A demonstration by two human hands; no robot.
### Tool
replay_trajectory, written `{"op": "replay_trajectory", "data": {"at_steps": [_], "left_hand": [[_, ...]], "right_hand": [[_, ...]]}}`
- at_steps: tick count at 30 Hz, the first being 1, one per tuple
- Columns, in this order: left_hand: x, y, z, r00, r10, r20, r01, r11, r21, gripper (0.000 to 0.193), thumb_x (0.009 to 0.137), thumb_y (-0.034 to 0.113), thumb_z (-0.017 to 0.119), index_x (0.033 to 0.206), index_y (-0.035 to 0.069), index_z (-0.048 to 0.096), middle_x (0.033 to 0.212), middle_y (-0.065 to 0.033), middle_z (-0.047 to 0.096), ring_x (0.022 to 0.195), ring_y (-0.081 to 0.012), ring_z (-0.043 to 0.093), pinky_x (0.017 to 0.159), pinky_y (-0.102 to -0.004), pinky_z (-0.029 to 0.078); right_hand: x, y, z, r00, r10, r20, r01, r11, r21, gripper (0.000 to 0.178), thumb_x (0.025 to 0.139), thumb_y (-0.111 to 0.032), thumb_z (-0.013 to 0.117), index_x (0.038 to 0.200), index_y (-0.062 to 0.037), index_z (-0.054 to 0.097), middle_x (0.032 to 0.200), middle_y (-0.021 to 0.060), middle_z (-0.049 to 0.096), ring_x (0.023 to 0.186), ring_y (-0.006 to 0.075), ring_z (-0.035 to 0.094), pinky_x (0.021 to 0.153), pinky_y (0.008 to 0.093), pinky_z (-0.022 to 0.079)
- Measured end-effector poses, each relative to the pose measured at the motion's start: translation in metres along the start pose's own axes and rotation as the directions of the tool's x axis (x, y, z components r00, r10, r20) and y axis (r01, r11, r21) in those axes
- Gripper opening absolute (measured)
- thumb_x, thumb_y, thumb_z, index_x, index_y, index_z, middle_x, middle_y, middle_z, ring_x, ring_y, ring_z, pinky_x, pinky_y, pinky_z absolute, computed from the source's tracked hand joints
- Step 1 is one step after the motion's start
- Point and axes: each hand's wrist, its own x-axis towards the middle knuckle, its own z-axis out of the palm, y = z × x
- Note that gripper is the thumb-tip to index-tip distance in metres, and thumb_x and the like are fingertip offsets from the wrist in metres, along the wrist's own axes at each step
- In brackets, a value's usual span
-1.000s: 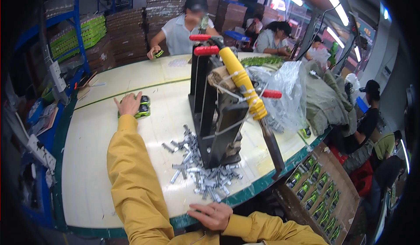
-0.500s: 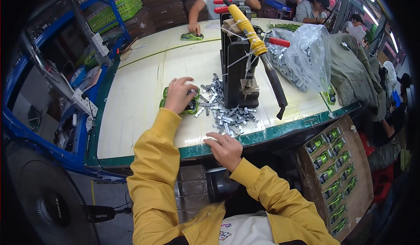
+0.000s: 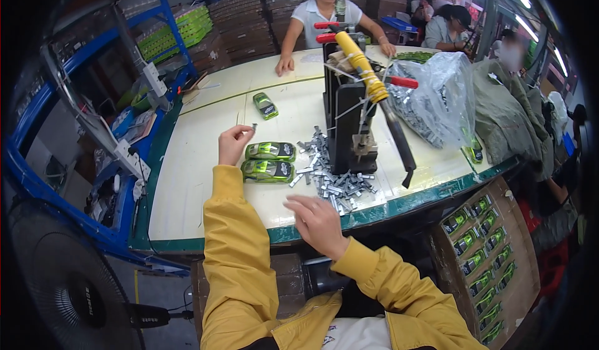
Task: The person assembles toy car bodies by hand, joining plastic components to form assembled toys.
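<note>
Between the fingertips of my left hand (image 3: pixel 233 146) is a small grey metal piece (image 3: pixel 254 127), pinched and raised above the table. Just right of that hand, two green and black toy cars (image 3: pixel 269 171) lie side by side. A third toy car (image 3: pixel 265 106) rests farther back on its own. My right hand (image 3: pixel 319 224) hovers over the front table edge, fingers apart and slightly bent, with nothing visible in it. Beyond its fingertips spreads a loose pile of grey metal pieces (image 3: pixel 340 187), around the foot of a black lever press (image 3: pixel 352 116).
The press has a yellow-wrapped handle (image 3: pixel 355 59) sloping toward me. At the right lie a clear plastic bag (image 3: pixel 437 94) of metal pieces and a dark cloth (image 3: pixel 502 106). A cardboard tray (image 3: pixel 521 256) of toy cars stands low right, a fan (image 3: pixel 75 294) low left. A co-worker (image 3: pixel 324 13) sits opposite.
My left hand has moved left off the cars, with the metal piece now showing in its fingertips. The third car has come nearer from the co-worker's hand, which no longer touches it.
</note>
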Motion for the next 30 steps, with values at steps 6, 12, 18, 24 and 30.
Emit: {"op": "replay_trajectory", "data": {"at_steps": [6,12,18,24,30], "left_hand": [[-0.001,-0.024,-0.015,0.934,-0.325,0.147,0.356,0.833,-0.423,0.014,0.076,0.011,0.05,0.086,0.003,0.056,0.069,-0.0035,0.058,0.06,-0.0063,0.05,0.05,-0.0162,0.037],[-0.003,-0.019,-0.014,0.837,-0.476,0.271,0.535,0.604,-0.592,0.015,0.076,0.016,0.052,0.082,0.002,0.054,0.077,-0.0053,0.059,0.067,-0.0086,0.053,0.055,-0.0195,0.041],[-0.004,-0.009,-0.009,0.855,-0.444,0.269,0.516,0.677,-0.524,0.019,0.072,0.009,0.059,0.087,0.003,0.05,0.078,-0.0048,0.058,0.065,-0.007,0.052,0.053,-0.0155,0.039],[-0.009,-0.024,-0.012,0.82,-0.383,0.425,0.571,0.6,-0.561,0.017,0.074,0.011,0.057,0.089,0.002,0.054,0.075,-0.0021,0.056,0.063,-0.0051,0.05,0.054,-0.0164,0.04],[-0.008,-0.012,-0.005,0.751,-0.247,0.612,0.635,0.523,-0.569,0.02,0.076,0.008,0.054,0.094,0.0,0.05,0.076,-0.0033,0.054,0.069,-0.0098,0.053,0.064,-0.0203,0.046]], "right_hand": [[0.057,0.011,0.058,0.995,-0.049,0.091,0.067,0.976,-0.206,0.051,0.063,-0.009,0.056,0.111,-0.0043,0.04,0.109,0.0111,0.044,0.101,0.0237,0.04,0.091,0.0388,0.024],[0.052,0.012,0.067,0.965,0.103,0.241,-0.013,0.937,-0.35,0.06,0.063,-0.018,0.06,0.117,-0.0079,0.035,0.113,0.0117,0.041,0.107,0.0237,0.035,0.094,0.0442,0.017],[0.055,0.014,0.07,0.993,0.008,0.122,0.032,0.946,-0.323,0.059,0.062,-0.018,0.061,0.116,-0.0088,0.037,0.098,0.0093,0.047,0.101,0.0226,0.04,0.094,0.0438,0.017],[0.041,-0.002,0.048,0.972,0.12,0.202,-0.054,0.951,-0.306,0.057,0.061,-0.017,0.062,0.113,-0.009,0.04,0.089,0.0082,0.047,0.086,0.0229,0.045,0.087,0.0394,0.027],[0.018,-0.003,0.025,0.975,0.171,0.145,-0.143,0.973,-0.182,0.057,0.061,-0.017,0.062,0.113,-0.0086,0.039,0.093,0.0071,0.048,0.081,0.0235,0.047,0.066,0.0327,0.039]]}}
